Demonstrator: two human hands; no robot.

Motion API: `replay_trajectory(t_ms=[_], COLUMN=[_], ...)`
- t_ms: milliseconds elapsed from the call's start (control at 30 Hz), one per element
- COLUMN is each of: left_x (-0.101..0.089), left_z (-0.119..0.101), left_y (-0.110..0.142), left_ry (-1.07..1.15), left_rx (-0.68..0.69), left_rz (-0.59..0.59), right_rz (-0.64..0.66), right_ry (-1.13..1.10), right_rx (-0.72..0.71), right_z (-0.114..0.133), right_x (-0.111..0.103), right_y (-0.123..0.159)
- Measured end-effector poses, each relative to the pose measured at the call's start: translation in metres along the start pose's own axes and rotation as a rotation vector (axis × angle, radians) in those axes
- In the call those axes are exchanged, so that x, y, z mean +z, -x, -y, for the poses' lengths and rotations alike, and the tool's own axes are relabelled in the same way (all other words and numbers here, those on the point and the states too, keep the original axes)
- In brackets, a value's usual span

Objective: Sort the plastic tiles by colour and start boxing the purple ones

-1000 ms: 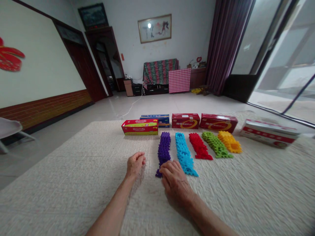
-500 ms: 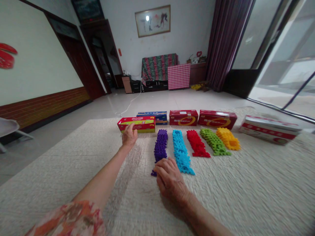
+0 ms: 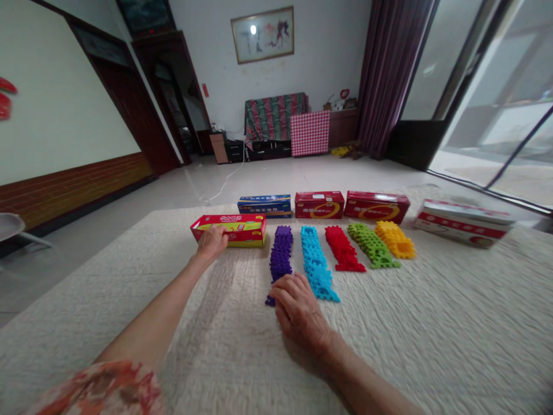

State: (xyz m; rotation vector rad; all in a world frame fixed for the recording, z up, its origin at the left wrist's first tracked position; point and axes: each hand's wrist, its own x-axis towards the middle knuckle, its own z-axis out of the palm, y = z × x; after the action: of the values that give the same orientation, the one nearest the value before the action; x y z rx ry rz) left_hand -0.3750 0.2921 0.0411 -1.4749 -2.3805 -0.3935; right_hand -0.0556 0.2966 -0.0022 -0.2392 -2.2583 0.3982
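My left hand (image 3: 211,241) reaches forward and closes its fingers on the near edge of a red and yellow box (image 3: 231,228) lying on the cream quilted mat (image 3: 432,323). My right hand (image 3: 298,308) rests palm down on the mat, fingers curled over the near end of a row of purple plastic blocks (image 3: 280,256). Beside that row lie a blue row (image 3: 316,264), a red row (image 3: 343,248), a green row (image 3: 372,245) and a yellow row (image 3: 396,239).
Behind the rows stand a blue box (image 3: 264,205), two red boxes (image 3: 318,204) (image 3: 377,206) and a white and red box (image 3: 463,221) at the right. A white cable (image 3: 220,187) runs over the tiled floor. A pale chair (image 3: 12,227) stands at the left edge.
My left hand has moved forward from beside the purple row to the red and yellow box and taken hold of it; the box has shifted a little left. My right hand stays put.
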Motion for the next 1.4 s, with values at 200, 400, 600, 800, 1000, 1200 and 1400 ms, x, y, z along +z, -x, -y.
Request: replay_trajectory(t_ms=[200,400,600,800,1000,1200,1400], left_x=[-0.050,-0.101,-0.125,-0.120,-0.117,-0.114,-0.103], left_z=[0.027,0.012,-0.015,-0.021,-0.019,-0.019,-0.019], left_y=[0.125,0.224,0.275,0.290,0.292,0.295,0.300], left_ry=[0.120,0.211,0.259,0.362,0.388,0.442,0.425], left_rx=[0.069,0.041,0.081,0.113,0.128,0.151,0.181], left_rz=[-0.026,-0.006,0.054,-0.067,-0.132,-0.215,-0.406], right_rz=[-0.061,-0.041,0.504,0.730,0.800,0.776,0.738], right_ry=[-0.015,-0.095,0.039,0.191,0.342,0.345,0.274], right_rx=[-0.030,0.081,0.129,0.155,0.131,0.102,0.023], right_z=[0.011,0.057,0.107,0.129,0.149,0.146,0.131], right_x=[-0.004,0.002,-0.005,-0.015,-0.013,-0.014,-0.017], right_y=[-0.005,-0.037,-0.060,-0.058,-0.067,-0.065,-0.059])
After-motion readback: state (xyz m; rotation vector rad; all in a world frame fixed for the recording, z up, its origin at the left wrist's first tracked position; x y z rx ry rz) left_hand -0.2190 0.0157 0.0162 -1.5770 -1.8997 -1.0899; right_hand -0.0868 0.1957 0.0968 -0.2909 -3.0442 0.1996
